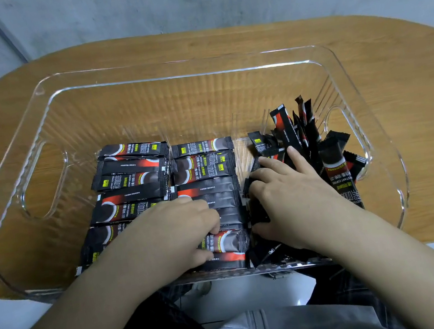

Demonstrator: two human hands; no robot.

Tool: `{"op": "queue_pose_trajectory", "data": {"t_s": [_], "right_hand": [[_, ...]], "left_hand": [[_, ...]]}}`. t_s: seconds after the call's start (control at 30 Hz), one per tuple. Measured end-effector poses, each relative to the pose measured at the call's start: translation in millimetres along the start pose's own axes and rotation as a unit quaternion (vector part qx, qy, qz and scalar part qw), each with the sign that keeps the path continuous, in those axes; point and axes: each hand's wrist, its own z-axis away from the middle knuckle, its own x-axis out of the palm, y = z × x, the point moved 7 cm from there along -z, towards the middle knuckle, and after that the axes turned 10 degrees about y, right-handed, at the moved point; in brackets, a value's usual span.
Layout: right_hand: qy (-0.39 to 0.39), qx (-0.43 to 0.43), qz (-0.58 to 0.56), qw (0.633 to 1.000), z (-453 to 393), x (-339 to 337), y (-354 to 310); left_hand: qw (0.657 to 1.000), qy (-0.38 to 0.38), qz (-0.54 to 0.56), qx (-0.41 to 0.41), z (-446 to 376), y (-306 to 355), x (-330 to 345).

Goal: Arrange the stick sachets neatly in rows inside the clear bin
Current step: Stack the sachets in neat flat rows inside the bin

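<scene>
1. Inside the clear bin [51, 86], two flat rows of stick sachets [205, 172] lie along its left and middle floor; a loose heap [303, 131] leans against its right wall.
2. The left hand [169, 230] rests curled fingers on the middle row near the bin's front wall; pressing or dragging could skew that row.
3. The right hand [285, 198], fingers spread and bent into the heap, seems to pinch sachets under its thumb; the leaning sticks could topple onto the rows.

free: far half of my clear plastic bin [183, 79], bare floor | blocked: flat black sachet rows [201, 167] left and centre | blocked: loose upright black sachets [297, 132] at right wall
</scene>
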Motion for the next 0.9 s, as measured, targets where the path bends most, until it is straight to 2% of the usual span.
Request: {"op": "queue_pose_trajectory", "data": {"t_s": [0.23, 0.57, 0.67, 0.77, 0.83, 0.9], "right_hand": [[0.014, 0.002, 0.01, 1.0, -1, 1, -3], [0.036, 0.012, 0.004, 0.999, -2, -1, -5], [0.032, 0.01, 0.008, 0.999, -2, 0, -5], [0.024, 0.005, 0.008, 1.0, -1, -1, -4], [0.021, 0.002, 0.008, 1.0, 0, -2, -3], [0.019, 0.003, 0.004, 1.0, -1, -2, -3]], "left_hand": [[1.0, 0.001, -0.011, 0.018, -3, 2, 0], [0.999, 0.034, -0.036, 0.001, -2, 0, -1], [0.994, 0.099, -0.038, 0.014, -3, 4, -12], [0.996, 0.087, 0.0, -0.009, -2, 1, -9], [0.996, 0.085, 0.012, 0.004, -3, 3, -9], [0.993, 0.113, 0.021, 0.026, -5, 8, -17]]}}
